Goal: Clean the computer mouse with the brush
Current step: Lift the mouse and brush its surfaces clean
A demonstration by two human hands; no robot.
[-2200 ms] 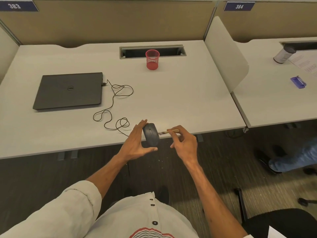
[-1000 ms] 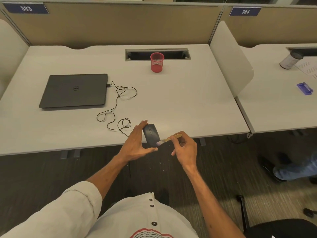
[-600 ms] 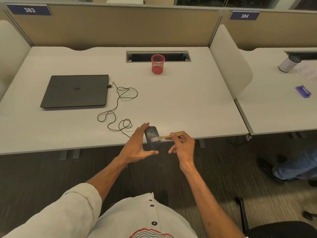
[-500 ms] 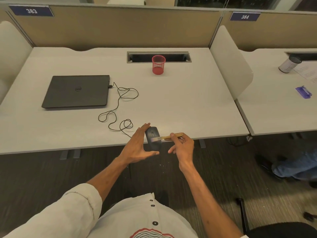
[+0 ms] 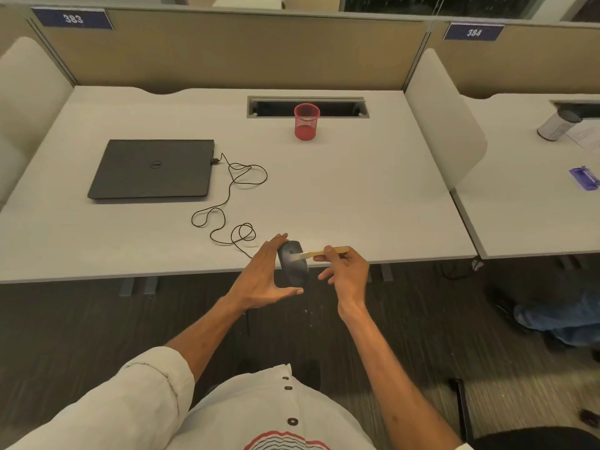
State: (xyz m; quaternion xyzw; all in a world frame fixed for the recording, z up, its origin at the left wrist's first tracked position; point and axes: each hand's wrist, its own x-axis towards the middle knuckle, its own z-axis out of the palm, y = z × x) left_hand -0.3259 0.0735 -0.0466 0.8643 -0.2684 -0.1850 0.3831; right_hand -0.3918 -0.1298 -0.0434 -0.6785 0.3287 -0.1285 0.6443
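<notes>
Left hand (image 5: 263, 277): grips the mouse (image 5: 293, 262) at the tabletop (image 5: 357, 196) edge.
Right hand (image 5: 347, 271): pinches the brush (image 5: 319, 253), bristles on the mouse.

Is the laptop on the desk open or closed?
Closed. The laptop lies flat on the desk with its lid down and the logo on top facing up. No screen or keyboard shows.

A closed black laptop (image 5: 152, 168) is lying left of centre on the white desk (image 5: 357, 190). A red mesh cup (image 5: 306, 121) is standing upper centre, in front of the cable slot (image 5: 276, 107).
</notes>
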